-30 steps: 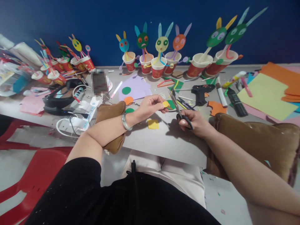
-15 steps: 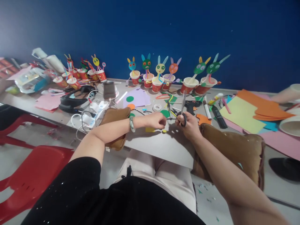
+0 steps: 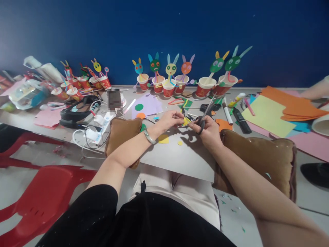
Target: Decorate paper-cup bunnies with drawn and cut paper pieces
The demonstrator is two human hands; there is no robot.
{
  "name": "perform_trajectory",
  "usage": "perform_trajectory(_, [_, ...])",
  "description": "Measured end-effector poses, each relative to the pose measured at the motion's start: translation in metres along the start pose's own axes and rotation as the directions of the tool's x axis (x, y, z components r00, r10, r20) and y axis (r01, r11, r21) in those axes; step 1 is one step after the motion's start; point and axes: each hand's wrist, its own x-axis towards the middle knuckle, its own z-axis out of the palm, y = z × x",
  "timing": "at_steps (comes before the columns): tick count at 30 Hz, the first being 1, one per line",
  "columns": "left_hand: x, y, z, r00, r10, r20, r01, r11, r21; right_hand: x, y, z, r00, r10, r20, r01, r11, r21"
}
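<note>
My right hand (image 3: 209,133) is closed around the black handles of a pair of scissors (image 3: 206,112), whose blades point up and away from me. My left hand (image 3: 170,120), a bangle on its wrist, pinches at its fingertips; what it holds is too small to make out. A thin dark strip shows between the two hands, and a bit of yellow lies right by the left fingertips. Below the hands, a yellow paper square (image 3: 163,139) and a small yellow paper disc (image 3: 180,143) lie on the white table (image 3: 177,159).
Red paper cups (image 3: 168,90) with paper rabbit figures stand along the blue wall. Brown cushions (image 3: 259,161) flank my arms. A power strip (image 3: 101,128) with cables is at left, coloured paper (image 3: 269,115) at right. Another person's arm (image 3: 316,90) reaches in at far right.
My left hand has lifted slightly away from the table, uncovering the yellow square and disc. The scissors have tilted to the right. The whole view has shifted a little.
</note>
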Motion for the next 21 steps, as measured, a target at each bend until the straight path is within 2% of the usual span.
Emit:
perform_trajectory(7, [0.002, -0.010, -0.003, 0.998, -0.047, 0.038, 0.049, 0.997, -0.062, -0.003, -0.003, -0.001, 0.999, 0.032, 0.005, -0.032, 0.999, -0.019])
perform_trajectory(14, [-0.009, -0.016, 0.003, 0.997, -0.014, 0.080, 0.021, 0.996, -0.087, -0.003, 0.001, -0.004, 0.989, 0.108, 0.104, -0.110, 0.994, 0.009])
perform_trajectory(17, [-0.010, -0.018, 0.006, 0.998, -0.004, 0.064, 0.010, 0.995, -0.096, -0.001, 0.008, -0.004, 0.990, 0.103, 0.098, -0.107, 0.994, 0.032])
perform_trajectory(21, [-0.013, -0.020, 0.009, 0.998, -0.018, 0.064, 0.025, 0.992, -0.123, 0.003, 0.016, -0.003, 0.997, 0.078, 0.024, -0.080, 0.992, 0.096])
